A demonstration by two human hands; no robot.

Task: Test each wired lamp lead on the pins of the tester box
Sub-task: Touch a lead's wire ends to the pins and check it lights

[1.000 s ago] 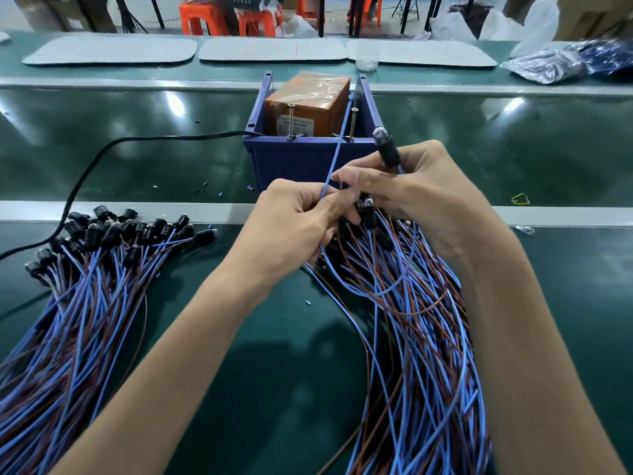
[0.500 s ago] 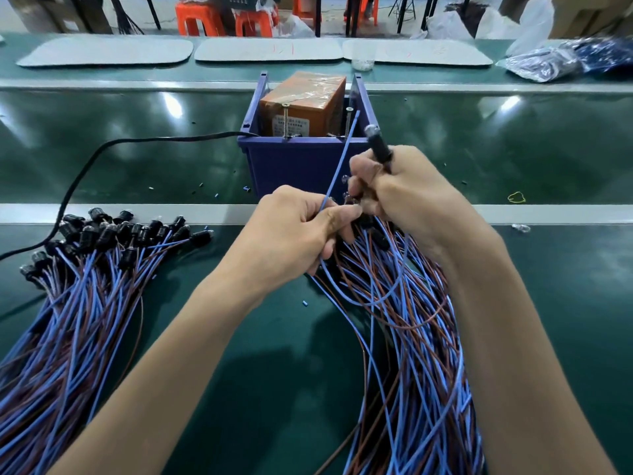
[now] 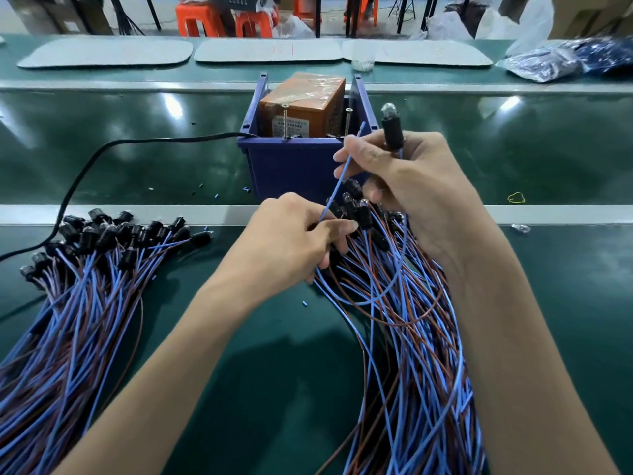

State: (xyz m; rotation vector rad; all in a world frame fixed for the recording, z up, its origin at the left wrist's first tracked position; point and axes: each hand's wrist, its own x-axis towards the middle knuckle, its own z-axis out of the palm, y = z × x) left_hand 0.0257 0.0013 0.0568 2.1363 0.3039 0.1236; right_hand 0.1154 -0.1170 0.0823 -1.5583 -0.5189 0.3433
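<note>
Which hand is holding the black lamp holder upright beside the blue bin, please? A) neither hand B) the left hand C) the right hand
C: the right hand grips the black lamp holder, bulb up, while the left hand pinches a blue wire.

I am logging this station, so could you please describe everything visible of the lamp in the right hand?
The lamp is a black, plastic-looking cylindrical holder topped by a small clear bulb. It stands nearly upright, its lower end gripped by the right hand, beside the blue tester box. A blue wire leaves its base.
</note>
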